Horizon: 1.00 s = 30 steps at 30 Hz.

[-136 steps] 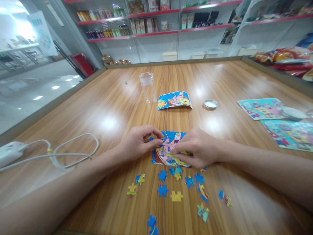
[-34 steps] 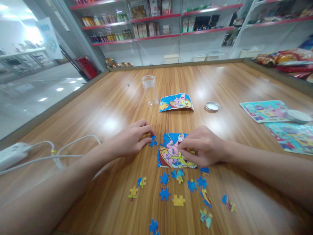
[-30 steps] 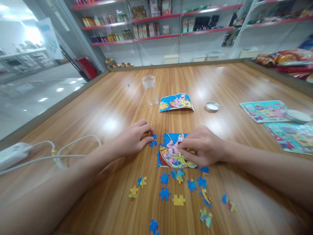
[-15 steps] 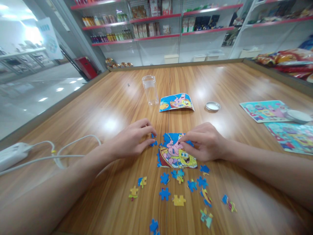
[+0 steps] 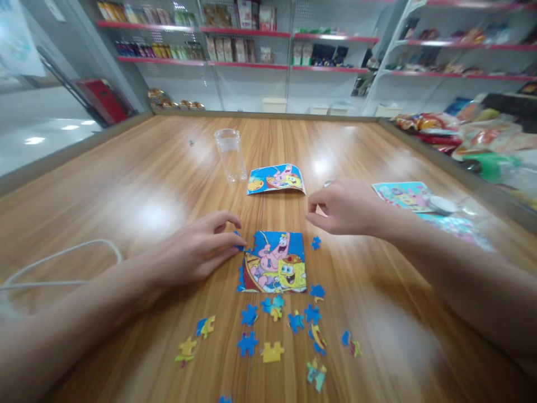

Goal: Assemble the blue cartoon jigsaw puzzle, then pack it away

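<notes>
A partly joined jigsaw puzzle with a pink starfish and a yellow sponge character lies flat on the table. At its upper left edge, my left hand has thumb and fingertips around a blue puzzle piece, partly hidden by the fingers. My right hand hovers above and to the right of the puzzle, fingers bent and slightly apart, with nothing visible in them. A small blue piece lies just off the puzzle's right edge. Several loose pieces, among them a yellow piece, are spread below the puzzle.
Behind the puzzle stand a curved picture card and a clear plastic cup. Two picture sheets with a round lid lie to the right. A white cable runs at the left. Bagged goods sit past the right edge.
My right hand has come off the puzzle's right side and moved up and away, uncovering that side and a small blue piece. My left hand stays by its piece. The camera view has shifted right.
</notes>
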Each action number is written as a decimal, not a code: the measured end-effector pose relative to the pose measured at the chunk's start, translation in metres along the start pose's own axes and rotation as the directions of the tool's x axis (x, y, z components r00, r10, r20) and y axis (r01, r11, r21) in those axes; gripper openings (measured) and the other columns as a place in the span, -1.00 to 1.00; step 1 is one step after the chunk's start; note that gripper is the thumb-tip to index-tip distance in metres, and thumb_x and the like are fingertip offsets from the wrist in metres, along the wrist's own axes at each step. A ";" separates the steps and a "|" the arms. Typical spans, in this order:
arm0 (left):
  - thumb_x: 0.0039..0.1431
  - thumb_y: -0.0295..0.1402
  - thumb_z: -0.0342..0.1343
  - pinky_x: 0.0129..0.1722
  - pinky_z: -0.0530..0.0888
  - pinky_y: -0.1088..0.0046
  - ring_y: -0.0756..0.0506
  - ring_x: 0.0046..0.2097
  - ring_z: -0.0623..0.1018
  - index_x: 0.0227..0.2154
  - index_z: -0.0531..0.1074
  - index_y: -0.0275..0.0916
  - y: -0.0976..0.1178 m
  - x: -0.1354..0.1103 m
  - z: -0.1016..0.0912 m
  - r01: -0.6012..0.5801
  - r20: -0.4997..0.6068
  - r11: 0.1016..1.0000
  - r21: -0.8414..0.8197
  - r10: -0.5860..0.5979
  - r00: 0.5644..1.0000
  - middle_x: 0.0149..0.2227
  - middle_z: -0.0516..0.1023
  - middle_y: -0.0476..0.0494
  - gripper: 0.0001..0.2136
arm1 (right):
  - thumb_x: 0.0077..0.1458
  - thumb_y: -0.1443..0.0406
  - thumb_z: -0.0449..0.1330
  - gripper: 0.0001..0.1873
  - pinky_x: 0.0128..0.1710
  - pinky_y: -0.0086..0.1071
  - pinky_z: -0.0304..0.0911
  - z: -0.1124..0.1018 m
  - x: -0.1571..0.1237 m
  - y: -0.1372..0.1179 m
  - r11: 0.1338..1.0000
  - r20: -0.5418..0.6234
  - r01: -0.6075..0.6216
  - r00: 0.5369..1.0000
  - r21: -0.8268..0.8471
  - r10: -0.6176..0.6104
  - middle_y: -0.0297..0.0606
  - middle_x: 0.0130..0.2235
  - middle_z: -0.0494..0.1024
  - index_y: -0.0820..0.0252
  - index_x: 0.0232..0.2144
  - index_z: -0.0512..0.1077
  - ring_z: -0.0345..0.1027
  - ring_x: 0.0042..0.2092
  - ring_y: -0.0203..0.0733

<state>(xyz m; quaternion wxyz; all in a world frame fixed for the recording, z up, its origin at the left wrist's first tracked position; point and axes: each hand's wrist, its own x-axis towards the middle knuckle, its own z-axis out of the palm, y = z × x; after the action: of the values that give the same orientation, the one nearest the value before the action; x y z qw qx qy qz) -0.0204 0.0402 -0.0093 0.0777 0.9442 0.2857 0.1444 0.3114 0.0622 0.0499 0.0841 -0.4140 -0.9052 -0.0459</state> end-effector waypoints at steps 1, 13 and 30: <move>0.33 -0.40 0.06 -0.16 0.45 0.35 -0.06 -0.15 0.46 -0.09 0.49 -0.16 -0.002 -0.001 -0.001 0.001 -0.001 1.000 0.011 -0.001 1.000 0.07 0.35 -0.20 -0.84 | 0.12 0.22 0.15 -0.76 -0.44 -0.38 0.00 -0.012 0.000 0.004 0.999 0.084 -0.028 0.996 -0.016 0.029 -0.28 -0.52 0.52 0.19 -0.47 0.55 0.32 -0.47 -0.27; 0.29 -0.47 0.05 0.12 0.42 0.07 -0.27 0.21 0.32 0.26 0.28 -0.06 0.020 0.003 -0.004 -0.178 0.147 0.981 -0.071 0.187 0.971 0.33 0.27 -0.14 -0.52 | 0.06 -0.01 0.29 -0.63 -0.48 -0.40 0.01 -0.001 -0.002 -0.002 0.998 0.466 -0.033 0.885 0.050 0.006 -0.26 -0.39 0.59 0.18 -0.33 0.57 0.38 -0.40 -0.20; 0.29 -0.42 0.08 0.14 0.36 0.09 -0.26 0.18 0.33 0.23 0.33 -0.03 0.026 0.005 -0.001 -0.156 0.120 0.985 -0.074 0.164 0.979 0.32 0.29 -0.11 -0.54 | 0.03 0.02 0.34 -0.65 -0.51 -0.40 -0.01 0.006 0.000 -0.005 0.998 0.462 -0.052 0.885 -0.033 0.061 -0.23 -0.38 0.56 0.19 -0.35 0.51 0.38 -0.37 -0.16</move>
<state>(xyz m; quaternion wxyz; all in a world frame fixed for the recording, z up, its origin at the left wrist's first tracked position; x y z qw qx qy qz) -0.0030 0.0219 -0.0013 0.1137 0.9684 0.1983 0.0998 0.3072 0.0599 0.0441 -0.1366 -0.4400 -0.8863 0.0476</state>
